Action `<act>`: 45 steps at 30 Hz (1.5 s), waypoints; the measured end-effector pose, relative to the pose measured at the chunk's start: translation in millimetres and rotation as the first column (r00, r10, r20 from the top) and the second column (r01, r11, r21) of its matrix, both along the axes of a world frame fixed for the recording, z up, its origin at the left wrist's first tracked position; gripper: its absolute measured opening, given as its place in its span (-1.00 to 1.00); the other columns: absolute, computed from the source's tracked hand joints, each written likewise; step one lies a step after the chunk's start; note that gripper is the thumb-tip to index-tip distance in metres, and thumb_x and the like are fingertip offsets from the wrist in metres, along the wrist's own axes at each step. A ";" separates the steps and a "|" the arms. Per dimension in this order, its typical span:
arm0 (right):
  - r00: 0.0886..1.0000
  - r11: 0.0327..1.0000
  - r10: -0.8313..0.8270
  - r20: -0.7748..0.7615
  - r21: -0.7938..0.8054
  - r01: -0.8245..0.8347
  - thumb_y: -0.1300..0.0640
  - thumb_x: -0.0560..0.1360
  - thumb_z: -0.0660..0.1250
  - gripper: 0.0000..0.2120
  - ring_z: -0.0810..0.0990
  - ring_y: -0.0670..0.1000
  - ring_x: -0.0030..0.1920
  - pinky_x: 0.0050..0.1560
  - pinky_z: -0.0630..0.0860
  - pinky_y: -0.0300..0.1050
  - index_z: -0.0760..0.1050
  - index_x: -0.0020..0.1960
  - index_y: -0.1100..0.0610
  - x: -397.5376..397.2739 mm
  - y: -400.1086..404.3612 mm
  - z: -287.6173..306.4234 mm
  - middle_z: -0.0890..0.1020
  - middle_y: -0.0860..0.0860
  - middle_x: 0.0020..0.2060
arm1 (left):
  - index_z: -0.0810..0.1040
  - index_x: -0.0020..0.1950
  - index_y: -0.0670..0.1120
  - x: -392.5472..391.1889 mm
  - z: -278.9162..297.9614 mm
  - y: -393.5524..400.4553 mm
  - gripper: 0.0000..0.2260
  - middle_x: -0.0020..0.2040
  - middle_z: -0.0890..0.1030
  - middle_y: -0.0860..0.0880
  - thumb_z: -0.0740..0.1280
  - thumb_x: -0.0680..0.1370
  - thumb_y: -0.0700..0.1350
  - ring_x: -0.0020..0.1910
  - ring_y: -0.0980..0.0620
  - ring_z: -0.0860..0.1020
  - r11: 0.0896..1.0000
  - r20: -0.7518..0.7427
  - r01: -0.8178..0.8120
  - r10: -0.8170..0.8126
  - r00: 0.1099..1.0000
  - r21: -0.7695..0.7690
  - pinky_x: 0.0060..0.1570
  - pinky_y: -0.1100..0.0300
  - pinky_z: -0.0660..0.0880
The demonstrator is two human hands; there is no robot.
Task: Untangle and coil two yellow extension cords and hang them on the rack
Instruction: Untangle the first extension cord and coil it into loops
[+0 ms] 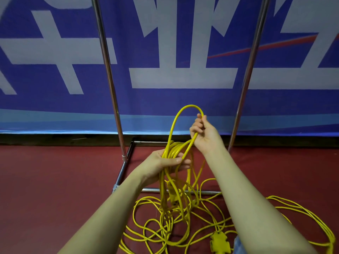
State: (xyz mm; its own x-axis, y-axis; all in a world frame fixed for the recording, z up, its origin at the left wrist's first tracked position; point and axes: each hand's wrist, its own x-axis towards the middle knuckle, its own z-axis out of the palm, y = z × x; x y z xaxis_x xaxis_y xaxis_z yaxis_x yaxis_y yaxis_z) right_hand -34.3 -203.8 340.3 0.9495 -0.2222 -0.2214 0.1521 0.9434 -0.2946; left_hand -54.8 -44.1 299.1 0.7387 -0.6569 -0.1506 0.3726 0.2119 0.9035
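The left hand (166, 162) is gripping a bundle of coiled loops of thin yellow extension cord (176, 149), and the right hand (203, 132) is pinching a fresh loop above it. The remaining cord is lying tangled on the dark red floor (55, 180) before the chrome metal rack (117, 110). I think a knot below may be catching and pulling loops out.

The dark red floor (55, 189) carries the metal base frame of the rack (120, 173), which stands near the banner-covered wall. Loose loops of yellow extension cord (156, 233) lie tangled on the floor in front of and across the frame's front bar. A yellow multi-outlet socket end (220, 241) rests among the loops.
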 end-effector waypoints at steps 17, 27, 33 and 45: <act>0.898 0.150 0.357 -0.257 -0.933 -0.327 0.25 0.58 0.22 -0.86 0.59 -0.05 -0.17 -0.07 0.49 -0.21 0.57 0.00 0.16 -41.9 10.6 -47.0 0.63 0.08 -0.15 | 0.48 -0.05 -0.18 16.4 25.9 -8.4 -0.89 -0.24 0.70 -0.10 0.25 0.56 -0.37 -0.27 -0.01 0.69 0.881 -0.163 -0.418 0.390 0.906 -0.220 -0.31 0.11 0.64; 0.976 0.111 0.172 -0.135 -0.982 -0.155 0.33 0.57 0.22 -0.88 0.56 -0.21 -0.44 -0.37 0.46 -0.35 0.52 -0.03 0.21 -39.6 35.9 -34.4 0.57 0.00 -0.35 | 0.52 -0.01 -0.18 27.1 21.1 10.9 -0.92 -0.18 0.71 -0.10 0.24 0.59 -0.30 -0.17 0.01 0.70 0.848 -0.136 -0.482 0.463 0.876 -0.219 -0.14 0.11 0.62; 0.996 0.585 -0.021 -0.092 -0.809 -0.062 0.27 0.65 0.06 -0.80 0.65 -0.04 -0.33 -0.28 0.61 -0.15 0.46 0.01 0.22 -33.1 13.2 -17.3 0.58 0.09 -0.26 | 0.54 -0.04 -0.19 23.6 6.4 19.7 -0.89 -0.14 0.71 -0.13 0.23 0.59 -0.32 -0.16 0.03 0.70 0.931 -0.057 -0.361 0.358 0.932 -0.057 -0.17 0.14 0.63; 0.998 0.984 0.004 0.062 -0.179 0.007 0.25 0.65 0.05 -0.75 0.70 0.02 -0.29 -0.29 0.64 -0.12 0.46 -0.06 0.28 -13.8 2.8 -1.8 0.68 0.08 -0.34 | 0.57 -0.03 -0.22 10.3 -12.0 10.4 -0.89 -0.11 0.68 -0.20 0.29 0.52 -0.37 -0.06 -0.12 0.67 0.987 0.000 -0.159 0.159 0.987 0.030 0.20 0.02 0.48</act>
State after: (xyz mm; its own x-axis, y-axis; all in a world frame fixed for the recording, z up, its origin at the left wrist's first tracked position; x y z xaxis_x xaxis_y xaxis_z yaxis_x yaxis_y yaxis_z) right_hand -48.1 -201.0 338.5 0.9597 -0.2546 -0.1193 0.1767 0.8760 -0.4488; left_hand -44.4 -33.8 287.1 0.8331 -0.5263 -0.1702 0.3384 0.2415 0.9095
